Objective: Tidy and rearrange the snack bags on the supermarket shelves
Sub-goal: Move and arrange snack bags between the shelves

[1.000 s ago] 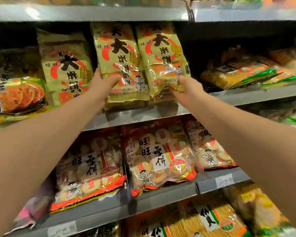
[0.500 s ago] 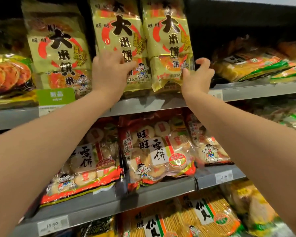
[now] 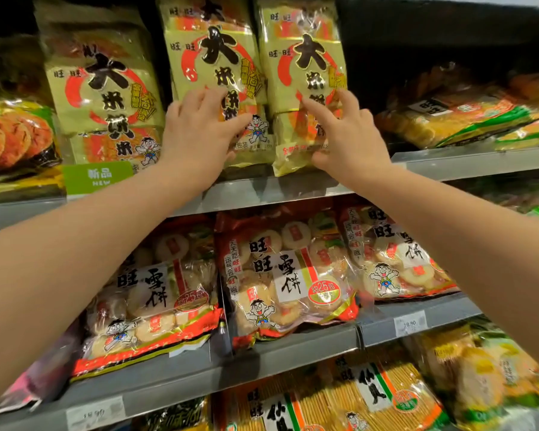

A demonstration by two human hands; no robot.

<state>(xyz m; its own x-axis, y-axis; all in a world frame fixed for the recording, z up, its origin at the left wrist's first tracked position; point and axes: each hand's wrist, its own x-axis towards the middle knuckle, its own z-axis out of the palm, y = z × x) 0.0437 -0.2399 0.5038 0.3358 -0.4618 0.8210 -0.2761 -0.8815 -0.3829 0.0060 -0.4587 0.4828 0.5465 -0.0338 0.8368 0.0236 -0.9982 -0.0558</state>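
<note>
Mid-straightening on the upper shelf [image 3: 448, 164]: left hand [image 3: 199, 132] presses the middle yellow bag [image 3: 212, 51], right hand [image 3: 349, 135] the right yellow bag [image 3: 302, 57], fingers spread; next, likely nudge both square.

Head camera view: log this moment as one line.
left hand: presses on middle yellow bag | right hand: touches right yellow bag | both bags: upright on upper shelf

Upper shelf [image 3: 262, 194]: three yellow rice-cracker bags [image 3: 103, 98] upright side by side, orange-green bags [image 3: 448, 119] lying flat at right, green tag [image 3: 97, 177] on front edge. Middle shelf [image 3: 293, 346]: three red-trimmed cracker bags [image 3: 280, 275] leaning back.
</note>
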